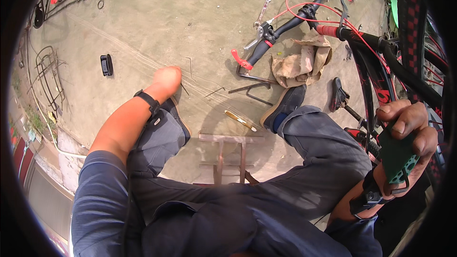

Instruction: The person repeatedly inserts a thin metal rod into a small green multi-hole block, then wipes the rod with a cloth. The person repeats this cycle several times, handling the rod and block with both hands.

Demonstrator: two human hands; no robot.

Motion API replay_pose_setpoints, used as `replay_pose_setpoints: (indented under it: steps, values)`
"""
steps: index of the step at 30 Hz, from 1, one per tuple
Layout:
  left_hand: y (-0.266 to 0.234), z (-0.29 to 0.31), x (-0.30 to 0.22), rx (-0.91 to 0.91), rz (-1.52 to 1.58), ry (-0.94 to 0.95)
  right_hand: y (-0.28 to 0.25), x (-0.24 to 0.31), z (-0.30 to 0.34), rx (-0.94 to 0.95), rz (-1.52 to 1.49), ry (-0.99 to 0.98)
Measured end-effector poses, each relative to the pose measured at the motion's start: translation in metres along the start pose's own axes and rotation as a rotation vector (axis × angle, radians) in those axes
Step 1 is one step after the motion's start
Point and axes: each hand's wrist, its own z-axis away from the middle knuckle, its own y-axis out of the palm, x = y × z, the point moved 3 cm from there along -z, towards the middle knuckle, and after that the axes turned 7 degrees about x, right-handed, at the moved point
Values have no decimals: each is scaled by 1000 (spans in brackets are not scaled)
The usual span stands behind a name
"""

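Observation:
My left hand [167, 80] is low over the concrete ground, its fingers curled under and hidden from above; whatever they hold cannot be made out. A thin dark hex key [184, 89] lies right at its edge. Beyond the hand is another thin L-shaped key [191, 67], and a short one [215, 92] lies to the right. Larger L-shaped keys [259, 99] rest near my right shoe. In my right hand [410, 123], raised at the right, is a green plastic hex key holder [399, 154] with a row of holes. A dark bent key [404, 181] sticks out at its lower end.
A black bicycle [376, 43] with a red-cabled handlebar [296, 21] fills the right. Beside it lie a crumpled brown cloth [304, 62], a wrench [263, 12] and a pedal [339, 94]. A yellowish tool [239, 120], a black folding tool [106, 65] and a wire rack [49, 78] also lie around.

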Motion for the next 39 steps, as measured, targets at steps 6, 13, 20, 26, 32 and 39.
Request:
replay_pose_setpoints:
  steps: [6, 13, 20, 26, 32, 39]
  values:
    - [0, -4, -8, -15, 25, -23, -10, -5, 2, 72, -39, -3]
    - [-3, -7, -17, -44, 16, 23, -12, -6, 11, 50, -29, 18]
    - [-3, -10, -25, -22, -31, 54, -19, -6, 11, 112, -50, 40]
    - [-16, -3, -30, -62, 81, 57, -17, -12, 13, 84, -63, 36]
    - [-97, 17, -52, -63, 776, 183, -6, -16, 8, 136, -50, -64]
    - [-207, 103, -89, -188, 1210, 369, 7, -2, 23, 76, -77, -32]
